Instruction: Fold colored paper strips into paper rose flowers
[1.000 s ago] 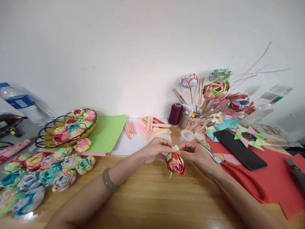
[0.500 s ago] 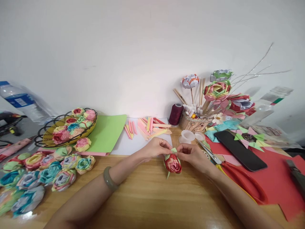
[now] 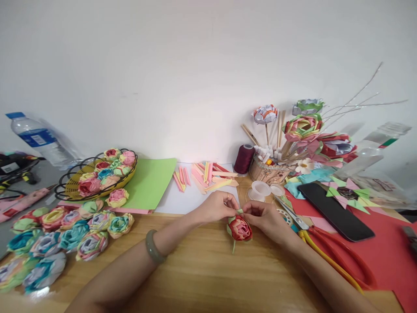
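A red and pink paper flower [image 3: 240, 228] with green outer petals is held between both hands over the wooden table. My left hand [image 3: 219, 206], its fingers pinched, grips the flower's green upper edge from the left. From the other side my right hand [image 3: 265, 217] pinches the same green edge between thumb and fingers. A thin green strip dangles from the flower's lower left. Just beyond the hands lie folded paper strips [image 3: 213, 176] in pink, yellow and red on a white sheet [image 3: 169, 198]. The fingertips partly hide the flower's top.
Left are several paper flowers [image 3: 73, 234], a yellow basket [image 3: 73, 184] of more, green paper [image 3: 154, 180] and a bottle [image 3: 37, 134]. Right are a thread spool [image 3: 244, 159], a holder [image 3: 270, 171] with sticks and flowers, clear spools [image 3: 260, 190], scissors [image 3: 339, 252], a phone [image 3: 335, 211] and red paper [image 3: 384, 256].
The view has shifted slightly, so the surroundings sit further right. The flower has turned a little in my fingers and its face shows more. Both hands still hold it.
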The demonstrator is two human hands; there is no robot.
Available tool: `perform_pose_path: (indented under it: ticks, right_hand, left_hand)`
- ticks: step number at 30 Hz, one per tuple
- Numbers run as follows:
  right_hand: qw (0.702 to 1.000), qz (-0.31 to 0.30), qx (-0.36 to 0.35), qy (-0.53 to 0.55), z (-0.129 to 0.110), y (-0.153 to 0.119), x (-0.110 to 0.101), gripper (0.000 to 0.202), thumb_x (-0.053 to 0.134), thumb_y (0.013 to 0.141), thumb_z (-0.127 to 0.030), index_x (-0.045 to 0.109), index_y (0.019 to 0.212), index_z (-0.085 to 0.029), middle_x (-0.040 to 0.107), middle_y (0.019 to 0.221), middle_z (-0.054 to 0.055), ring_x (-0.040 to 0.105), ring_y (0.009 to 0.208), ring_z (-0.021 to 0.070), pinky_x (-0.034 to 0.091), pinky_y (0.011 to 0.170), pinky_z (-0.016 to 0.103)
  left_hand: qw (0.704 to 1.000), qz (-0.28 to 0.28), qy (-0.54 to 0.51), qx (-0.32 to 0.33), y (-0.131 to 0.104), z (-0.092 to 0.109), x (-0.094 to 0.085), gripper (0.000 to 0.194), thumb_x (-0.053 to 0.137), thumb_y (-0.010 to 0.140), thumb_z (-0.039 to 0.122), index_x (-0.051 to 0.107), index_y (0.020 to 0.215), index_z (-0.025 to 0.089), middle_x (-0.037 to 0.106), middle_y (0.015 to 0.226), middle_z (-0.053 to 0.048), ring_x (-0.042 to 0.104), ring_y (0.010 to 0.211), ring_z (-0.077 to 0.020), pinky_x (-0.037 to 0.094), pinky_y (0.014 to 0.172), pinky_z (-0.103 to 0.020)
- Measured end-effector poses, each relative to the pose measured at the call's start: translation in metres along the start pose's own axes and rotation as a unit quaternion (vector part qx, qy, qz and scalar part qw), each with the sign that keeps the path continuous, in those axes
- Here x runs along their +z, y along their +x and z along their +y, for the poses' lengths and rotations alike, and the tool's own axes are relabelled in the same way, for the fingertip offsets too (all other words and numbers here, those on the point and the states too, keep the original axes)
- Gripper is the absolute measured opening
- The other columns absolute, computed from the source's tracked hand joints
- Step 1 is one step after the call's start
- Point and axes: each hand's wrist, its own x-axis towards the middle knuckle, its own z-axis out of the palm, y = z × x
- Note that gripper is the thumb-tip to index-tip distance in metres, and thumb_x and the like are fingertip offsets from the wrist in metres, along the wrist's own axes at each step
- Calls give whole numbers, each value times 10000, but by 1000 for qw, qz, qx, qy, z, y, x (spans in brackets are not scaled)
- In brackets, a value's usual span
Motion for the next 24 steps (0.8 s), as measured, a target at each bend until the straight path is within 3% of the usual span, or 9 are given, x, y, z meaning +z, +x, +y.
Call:
perform_pose_path:
  ticks: [11, 19, 24]
  right_hand:
    - [998, 10, -31, -46, -1, -1, 0, 172, 551, 755, -329, 564, 720, -160, 577, 630, -12, 506, 569, 113, 363, 530, 223]
    - [993, 29, -48, -103, -5, -5, 0, 172, 511, 785, -314, 579, 728, -166, 585, 614, -10, 494, 558, 119, 349, 518, 227]
    - [977, 50, -75, -191, -10, -8, 3, 160, 482, 792, -275, 606, 773, -175, 599, 591, -11, 499, 536, 122, 358, 513, 231]
  left_hand:
    - [998, -14, -22, -54, -3, 11, -4, 108, 610, 607, 181, 587, 692, 119, 573, 631, 4, 511, 544, -76, 394, 500, -203]
    - [999, 6, 5, -32, -1, 6, -1, 77, 619, 578, 128, 600, 652, 115, 582, 610, 10, 507, 561, -73, 379, 540, -204]
    - [1000, 4, 6, -25, -2, 7, -1, 61, 613, 579, 98, 592, 631, 122, 568, 582, 25, 497, 548, -71, 373, 545, -207]
